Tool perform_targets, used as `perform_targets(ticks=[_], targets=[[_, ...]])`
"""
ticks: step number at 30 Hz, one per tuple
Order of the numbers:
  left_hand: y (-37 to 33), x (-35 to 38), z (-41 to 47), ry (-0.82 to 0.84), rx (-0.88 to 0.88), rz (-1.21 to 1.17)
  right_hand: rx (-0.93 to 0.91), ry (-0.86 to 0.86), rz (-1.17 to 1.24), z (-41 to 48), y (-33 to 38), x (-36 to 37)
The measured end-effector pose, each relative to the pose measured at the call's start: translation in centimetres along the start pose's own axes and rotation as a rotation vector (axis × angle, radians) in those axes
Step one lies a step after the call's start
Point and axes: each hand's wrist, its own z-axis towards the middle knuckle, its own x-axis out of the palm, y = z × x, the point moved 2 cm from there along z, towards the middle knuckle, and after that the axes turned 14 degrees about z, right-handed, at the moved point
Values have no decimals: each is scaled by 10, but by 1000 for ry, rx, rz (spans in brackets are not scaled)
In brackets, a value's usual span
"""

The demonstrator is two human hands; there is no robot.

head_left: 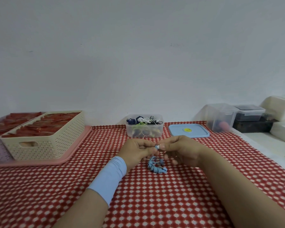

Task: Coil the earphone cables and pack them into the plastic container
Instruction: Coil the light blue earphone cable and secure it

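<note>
Pinching smooth rounded earbud (pixel 157 146) between my left hand (pixel 138 150) and right hand (pixel 179 150); thin blue cable coil (pixel 156 167) below; clear plastic container (pixel 144 129) far, checkered bench (pixel 155 203).

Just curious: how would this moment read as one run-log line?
left hand: pinches blue earphone | right hand: pinches it too | cable: bundled below | plastic container: open, holds earphones | blue lid: beside it
</note>
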Motion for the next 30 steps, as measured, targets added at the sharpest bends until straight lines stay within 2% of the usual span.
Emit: perform_targets(ticks=[4, 10, 24, 30], targets=[[-1, 0, 0, -46, 23, 47, -18, -70, -31, 0, 0, 0], [2, 1, 2, -172, -13, 116, -198, -130, -135, -4, 3, 8], [3, 3, 0, -206, -9, 156, -438, -208, -462, 5, -3, 7], [2, 2, 0, -219, 13, 124, -441, -201, -386, 4, -2, 8]])
